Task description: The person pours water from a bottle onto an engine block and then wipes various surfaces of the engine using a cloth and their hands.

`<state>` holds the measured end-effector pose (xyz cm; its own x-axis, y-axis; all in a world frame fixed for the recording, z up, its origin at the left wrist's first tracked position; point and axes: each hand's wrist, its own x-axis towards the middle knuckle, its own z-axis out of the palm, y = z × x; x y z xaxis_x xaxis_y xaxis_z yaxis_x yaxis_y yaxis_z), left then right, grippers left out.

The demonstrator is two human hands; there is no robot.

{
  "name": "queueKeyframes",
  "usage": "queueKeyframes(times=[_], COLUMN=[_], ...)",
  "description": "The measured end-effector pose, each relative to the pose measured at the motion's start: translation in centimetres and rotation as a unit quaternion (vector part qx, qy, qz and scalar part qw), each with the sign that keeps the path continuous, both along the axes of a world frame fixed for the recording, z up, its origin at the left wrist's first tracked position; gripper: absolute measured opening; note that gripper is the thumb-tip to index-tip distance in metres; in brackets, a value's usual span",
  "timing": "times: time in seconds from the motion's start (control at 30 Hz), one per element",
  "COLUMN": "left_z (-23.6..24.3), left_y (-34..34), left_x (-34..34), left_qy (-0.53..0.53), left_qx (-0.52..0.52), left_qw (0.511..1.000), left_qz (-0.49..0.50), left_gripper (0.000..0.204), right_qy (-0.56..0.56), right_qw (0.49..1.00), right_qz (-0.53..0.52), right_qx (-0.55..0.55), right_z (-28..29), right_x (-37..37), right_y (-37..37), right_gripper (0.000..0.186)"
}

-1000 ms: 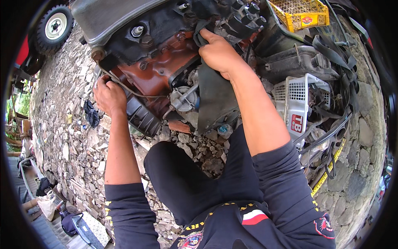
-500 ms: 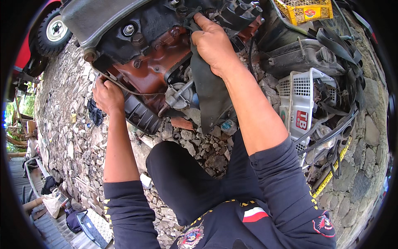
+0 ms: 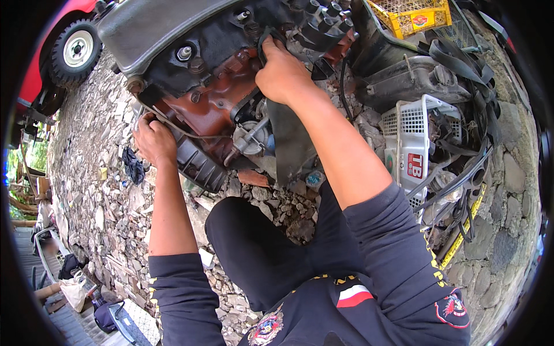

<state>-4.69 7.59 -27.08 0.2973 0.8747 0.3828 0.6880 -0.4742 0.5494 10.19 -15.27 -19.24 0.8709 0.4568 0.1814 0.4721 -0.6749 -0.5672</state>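
Observation:
In front of me is an engine (image 3: 202, 109) with a reddish-brown block, a black upper part and a grey cover on top. My right hand (image 3: 284, 74) pinches a long dark grey rag (image 3: 287, 144) and presses its upper end against the engine's black upper part. The rest of the rag hangs down past a grey metal pump-like part (image 3: 249, 137). At the engine's lower left, my left hand (image 3: 156, 140) has its fingers curled at the edge beside a black ribbed part (image 3: 199, 164). Its fingertips are partly hidden. A spark plug (image 3: 184, 53) sticks out between the hands.
Loose stones (image 3: 109, 190) cover the ground around my knees. To the right stand a white plastic basket (image 3: 412, 147) with hoses and scraps, a black tank-like part (image 3: 415, 81) and a yellow crate (image 3: 418, 18). A red vehicle's wheel (image 3: 77, 49) is at upper left.
My right hand has slid a little to the left along the engine with the rag. My left hand stays at the same edge. The whole view has shifted slightly.

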Motion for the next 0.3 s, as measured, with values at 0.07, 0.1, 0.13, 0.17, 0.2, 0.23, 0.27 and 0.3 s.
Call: queueKeyframes(times=[0.07, 0.1, 0.13, 0.17, 0.2, 0.23, 0.27, 0.3], left_z=[0.2, 0.6, 0.7, 0.3, 0.5, 0.6, 0.7, 0.8], left_y=[-0.4, -1.1, -1.6, -0.8, -0.7, -0.7, -0.7, -0.5], left_x=[0.2, 0.2, 0.2, -0.3, -0.3, -0.3, -0.2, 0.0], left_qy=[-0.009, -0.006, -0.003, -0.006, -0.002, 0.002, 0.006, 0.004], left_qx=[-0.004, -0.003, -0.002, 0.010, 0.002, -0.005, -0.013, -0.025], left_qw=[1.000, 1.000, 1.000, 1.000, 1.000, 1.000, 1.000, 1.000], left_qz=[-0.006, -0.006, -0.007, -0.007, 0.000, 0.007, 0.013, 0.012], left_gripper=[0.036, 0.035, 0.035, 0.035, 0.035, 0.036, 0.036, 0.036], right_qy=[0.007, 0.025, 0.044, 0.097, 0.102, 0.107, 0.112, 0.064], right_qw=[1.000, 0.999, 0.998, 0.993, 0.991, 0.988, 0.985, 0.983], right_qz=[0.018, 0.033, 0.047, 0.050, 0.049, 0.047, 0.045, 0.032], right_qx=[0.014, 0.003, -0.007, -0.051, -0.074, -0.096, -0.119, -0.169], right_z=[-0.6, -0.4, -0.3, 1.2, 1.9, 2.4, 2.8, 1.9], right_x=[1.4, 1.8, 2.0, 1.0, 0.8, 0.6, 0.4, 0.4], right_y=[-0.2, -0.7, -1.2, -1.1, -1.1, -0.9, -0.7, -0.5], right_gripper=[0.065, 0.066, 0.066, 0.065, 0.066, 0.067, 0.067, 0.074])
